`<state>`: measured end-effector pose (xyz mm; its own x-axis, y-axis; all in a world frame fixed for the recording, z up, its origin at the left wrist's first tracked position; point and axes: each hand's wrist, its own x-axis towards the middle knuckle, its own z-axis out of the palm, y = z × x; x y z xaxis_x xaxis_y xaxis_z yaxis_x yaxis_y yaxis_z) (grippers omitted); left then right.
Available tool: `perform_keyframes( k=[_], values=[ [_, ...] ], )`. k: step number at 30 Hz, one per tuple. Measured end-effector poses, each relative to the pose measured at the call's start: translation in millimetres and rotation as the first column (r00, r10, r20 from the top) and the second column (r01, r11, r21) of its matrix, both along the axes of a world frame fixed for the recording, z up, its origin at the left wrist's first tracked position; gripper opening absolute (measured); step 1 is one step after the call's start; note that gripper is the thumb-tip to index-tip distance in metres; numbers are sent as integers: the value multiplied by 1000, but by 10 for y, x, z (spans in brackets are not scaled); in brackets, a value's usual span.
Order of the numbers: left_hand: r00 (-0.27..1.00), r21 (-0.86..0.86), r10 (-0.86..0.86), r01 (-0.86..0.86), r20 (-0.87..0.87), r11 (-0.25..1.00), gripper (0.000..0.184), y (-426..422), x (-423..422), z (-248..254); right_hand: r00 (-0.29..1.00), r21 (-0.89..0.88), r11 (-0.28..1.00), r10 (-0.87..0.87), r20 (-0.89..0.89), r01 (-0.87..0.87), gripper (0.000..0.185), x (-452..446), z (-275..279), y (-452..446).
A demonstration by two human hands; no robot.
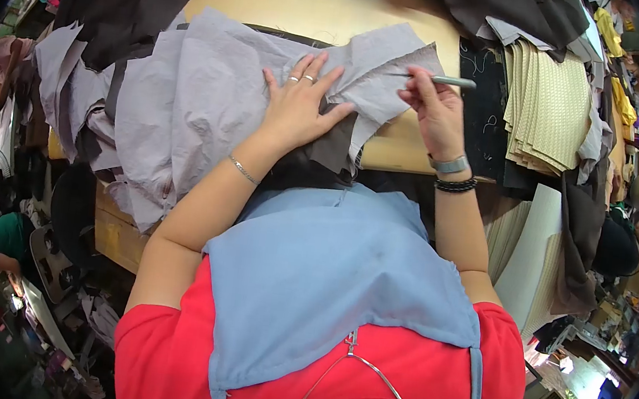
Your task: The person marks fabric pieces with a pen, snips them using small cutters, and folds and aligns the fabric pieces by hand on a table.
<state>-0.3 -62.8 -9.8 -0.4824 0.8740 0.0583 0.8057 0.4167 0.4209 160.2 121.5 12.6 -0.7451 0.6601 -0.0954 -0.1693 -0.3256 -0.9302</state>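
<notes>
From the head camera I see my left hand (pixel 304 103) spread nearly flat on wrinkled grey fabric (pixel 222 88) draped across the wooden bench (pixel 396 141). My right hand (pixel 436 109), fingers closed, pinches a slim pen-like tool (pixel 453 81) above the fabric's right end.

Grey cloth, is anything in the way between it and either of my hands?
Nothing visible blocks the left hand: it presses directly on the grey cloth. The right hand holds a pen-like tool by the cloth's right end, with no other object seen between.
</notes>
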Motion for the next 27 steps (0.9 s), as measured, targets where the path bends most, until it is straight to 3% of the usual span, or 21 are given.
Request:
perform_keyframes(
  k=[5, 14, 17, 27],
  values=[
    [1000, 18, 14, -13, -24, 1000, 73, 9, 22, -11, 989, 148, 986, 54, 138, -74, 23, -180, -66, -90],
    [997, 79, -49, 54, -60, 995, 64, -7, 20, 25, 998, 275, 961, 17, 56, -31, 16, -271, -217, -139],
    [986, 67, -83, 94, -141, 993, 60, -12, 39, 17, 987, 361, 926, 57, 151, -109, 15, -231, -280, -110],
    [982, 118, -88, 108, -169, 987, 54, -17, 58, 9, 997, 391, 920, 8, 81, -39, 14, -225, -294, -155]
  ],
)
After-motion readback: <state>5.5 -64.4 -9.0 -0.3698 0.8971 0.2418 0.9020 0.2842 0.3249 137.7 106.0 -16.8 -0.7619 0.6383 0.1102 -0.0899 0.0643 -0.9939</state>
